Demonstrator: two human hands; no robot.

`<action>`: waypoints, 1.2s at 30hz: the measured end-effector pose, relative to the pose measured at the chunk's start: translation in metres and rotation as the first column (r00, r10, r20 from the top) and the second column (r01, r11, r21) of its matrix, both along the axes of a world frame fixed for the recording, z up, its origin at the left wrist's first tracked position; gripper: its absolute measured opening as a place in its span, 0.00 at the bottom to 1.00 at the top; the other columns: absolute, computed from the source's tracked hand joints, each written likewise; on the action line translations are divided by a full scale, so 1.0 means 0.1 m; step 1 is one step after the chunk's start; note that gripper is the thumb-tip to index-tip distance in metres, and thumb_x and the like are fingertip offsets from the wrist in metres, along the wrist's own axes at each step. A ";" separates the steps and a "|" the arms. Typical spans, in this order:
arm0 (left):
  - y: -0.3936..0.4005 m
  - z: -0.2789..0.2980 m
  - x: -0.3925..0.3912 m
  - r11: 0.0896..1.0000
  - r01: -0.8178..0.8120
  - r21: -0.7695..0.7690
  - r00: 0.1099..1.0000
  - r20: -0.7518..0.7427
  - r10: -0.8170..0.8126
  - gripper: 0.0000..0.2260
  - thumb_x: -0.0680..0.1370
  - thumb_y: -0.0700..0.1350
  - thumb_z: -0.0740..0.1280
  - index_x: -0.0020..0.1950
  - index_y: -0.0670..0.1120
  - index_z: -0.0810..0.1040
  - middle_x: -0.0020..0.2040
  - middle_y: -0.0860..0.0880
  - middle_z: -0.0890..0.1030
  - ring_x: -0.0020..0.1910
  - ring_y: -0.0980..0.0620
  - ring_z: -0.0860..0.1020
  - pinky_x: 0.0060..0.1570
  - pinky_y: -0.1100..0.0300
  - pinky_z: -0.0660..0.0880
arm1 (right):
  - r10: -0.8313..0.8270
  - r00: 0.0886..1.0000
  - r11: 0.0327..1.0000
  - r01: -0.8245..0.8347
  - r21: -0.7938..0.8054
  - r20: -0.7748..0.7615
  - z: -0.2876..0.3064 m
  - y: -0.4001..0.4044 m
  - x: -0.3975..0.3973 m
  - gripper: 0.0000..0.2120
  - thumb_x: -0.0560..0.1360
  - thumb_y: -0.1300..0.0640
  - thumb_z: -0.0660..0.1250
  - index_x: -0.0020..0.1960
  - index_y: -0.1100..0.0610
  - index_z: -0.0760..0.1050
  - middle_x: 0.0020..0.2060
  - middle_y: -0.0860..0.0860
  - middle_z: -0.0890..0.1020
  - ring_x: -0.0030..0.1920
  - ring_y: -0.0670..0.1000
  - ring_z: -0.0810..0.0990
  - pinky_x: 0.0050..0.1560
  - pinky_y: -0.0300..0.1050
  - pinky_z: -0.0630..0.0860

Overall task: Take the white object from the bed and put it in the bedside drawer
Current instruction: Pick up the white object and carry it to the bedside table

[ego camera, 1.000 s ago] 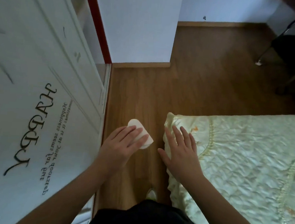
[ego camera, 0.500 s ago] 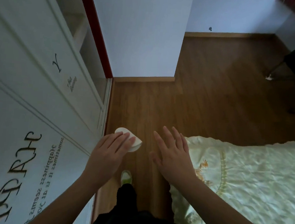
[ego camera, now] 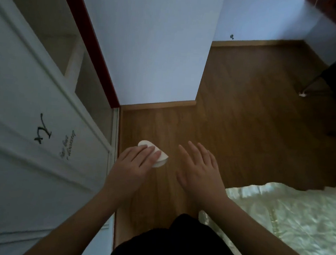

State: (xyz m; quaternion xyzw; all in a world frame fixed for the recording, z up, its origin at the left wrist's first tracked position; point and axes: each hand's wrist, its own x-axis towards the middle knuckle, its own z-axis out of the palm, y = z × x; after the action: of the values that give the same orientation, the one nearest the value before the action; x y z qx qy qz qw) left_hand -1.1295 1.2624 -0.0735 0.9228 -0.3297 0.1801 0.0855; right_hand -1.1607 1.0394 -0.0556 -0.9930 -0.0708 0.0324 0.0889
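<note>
Both hands hover over the wooden floor [ego camera: 235,117]: left hand [ego camera: 133,165] gripping the white object [ego camera: 160,157] under its fingers, right hand [ego camera: 201,171] beside it spread empty.

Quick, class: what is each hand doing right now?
Left hand: closed on the white object, held above the floor.
Right hand: open, fingers spread, holding nothing.

white object [ego camera: 161,157]: plain white, centre of the frame
floor [ego camera: 244,122]: warm brown wood with a faint grain
bedcover [ego camera: 289,215]: pale cream-green, glossy quilted pattern, lower right
cabinet door [ego camera: 27,166]: white, black script lettering, left
red strip [ego camera: 93,45]: dark red, upper left
wall [ego camera: 154,44]: pale bluish white
clothing [ego camera: 173,247]: black, bottom centre
</note>
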 end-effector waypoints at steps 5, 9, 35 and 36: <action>-0.33 -0.07 0.87 0.998 0.068 -0.012 0.997 -0.045 -0.069 0.23 0.74 0.43 0.70 0.69 0.43 0.73 0.64 0.41 0.78 0.63 0.43 0.76 0.63 0.47 0.72 | -0.129 0.991 0.991 0.130 0.033 -0.033 -0.14 -0.36 0.64 0.31 0.77 0.37 0.43 0.77 0.47 0.53 0.77 0.52 0.59 0.77 0.55 0.53 0.75 0.56 0.51; -0.76 -0.05 1.56 0.992 0.129 -0.001 0.990 -0.064 -0.129 0.24 0.72 0.42 0.74 0.67 0.42 0.75 0.63 0.41 0.79 0.62 0.42 0.77 0.61 0.48 0.74 | -0.212 0.975 0.975 0.216 0.059 -0.060 -0.25 -0.78 1.16 0.31 0.77 0.36 0.42 0.77 0.47 0.52 0.77 0.52 0.57 0.77 0.55 0.52 0.75 0.56 0.50; -3.73 -0.12 4.89 0.780 0.622 -0.071 0.756 -0.204 -0.622 0.26 0.68 0.42 0.77 0.65 0.43 0.77 0.61 0.44 0.81 0.60 0.44 0.79 0.59 0.50 0.73 | -0.748 0.653 0.655 0.755 0.026 -0.114 -0.21 -3.08 3.34 0.31 0.78 0.36 0.52 0.76 0.41 0.43 0.78 0.49 0.50 0.78 0.53 0.46 0.71 0.54 0.43; -3.86 -0.14 5.02 0.763 0.641 -0.080 0.736 -0.217 -0.641 0.27 0.68 0.42 0.77 0.66 0.44 0.76 0.61 0.44 0.81 0.60 0.44 0.79 0.59 0.52 0.72 | -0.760 0.641 0.643 0.766 0.021 -0.108 -0.19 -3.16 3.42 0.31 0.78 0.36 0.52 0.76 0.41 0.43 0.78 0.49 0.50 0.78 0.53 0.46 0.72 0.54 0.44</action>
State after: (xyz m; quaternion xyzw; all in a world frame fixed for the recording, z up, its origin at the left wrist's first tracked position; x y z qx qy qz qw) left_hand -0.6272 0.8769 -0.0877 0.7673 -0.6146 0.0308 0.1801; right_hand -0.8189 0.7233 -0.0748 -0.9244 0.3573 0.0338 0.1292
